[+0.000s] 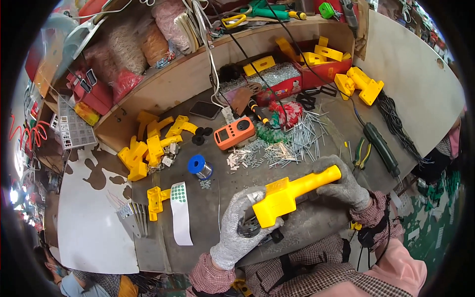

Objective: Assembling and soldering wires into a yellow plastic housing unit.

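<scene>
I hold a yellow plastic tool housing (278, 202) with a boxy end and a round handle, tilted up to the right, over the near part of the bench. My left hand (236, 231), in a grey glove, grips the boxy end. A dark part shows under it by the palm; what it is I cannot make out. Around the handle's far end close the fingers of my right hand (346, 187), also gloved. Left of my hands lie a white strip with green round stickers (180, 213), another yellow part (155, 202) and a blue solder spool (200, 167).
Mid-bench are an orange meter (234, 133), long screws (309, 136) and small pale pieces (242, 156). A green-handled power screwdriver (381, 148) and pliers (362, 154) lie at right. Yellow parts (133, 156) pile up at left. Red boxes (324, 72) stand behind; cables hang down.
</scene>
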Available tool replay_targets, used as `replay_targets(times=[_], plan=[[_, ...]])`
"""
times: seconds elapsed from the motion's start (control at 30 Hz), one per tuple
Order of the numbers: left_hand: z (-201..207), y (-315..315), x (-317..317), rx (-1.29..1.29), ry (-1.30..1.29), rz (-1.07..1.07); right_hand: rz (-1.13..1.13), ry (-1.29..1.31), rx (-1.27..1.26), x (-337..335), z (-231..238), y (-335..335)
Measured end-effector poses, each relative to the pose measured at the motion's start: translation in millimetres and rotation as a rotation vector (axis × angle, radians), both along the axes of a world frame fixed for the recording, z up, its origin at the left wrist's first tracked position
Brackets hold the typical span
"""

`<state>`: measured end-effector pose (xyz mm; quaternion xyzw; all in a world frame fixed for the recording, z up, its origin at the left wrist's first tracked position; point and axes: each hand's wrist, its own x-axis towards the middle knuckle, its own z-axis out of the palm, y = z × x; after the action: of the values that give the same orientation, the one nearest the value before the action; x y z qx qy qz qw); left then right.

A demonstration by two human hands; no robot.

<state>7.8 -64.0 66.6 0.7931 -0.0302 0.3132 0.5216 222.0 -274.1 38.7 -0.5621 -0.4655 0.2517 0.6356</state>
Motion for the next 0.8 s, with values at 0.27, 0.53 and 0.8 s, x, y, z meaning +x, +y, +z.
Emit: replay_targets(times=[0.27, 0.53, 0.8], plan=[[7, 1, 0, 0.366, 0.074, 0.151, 0.000, 0.107, -0.007, 1, -8, 0], [15, 3, 1, 0.667, 0.045, 0.193, -0.344, -0.957, -0.042, -11, 46, 6], [-8, -6, 2, 0.282, 0.100, 0.107, -0.006, -0.991, -0.112, -25, 44, 28]])
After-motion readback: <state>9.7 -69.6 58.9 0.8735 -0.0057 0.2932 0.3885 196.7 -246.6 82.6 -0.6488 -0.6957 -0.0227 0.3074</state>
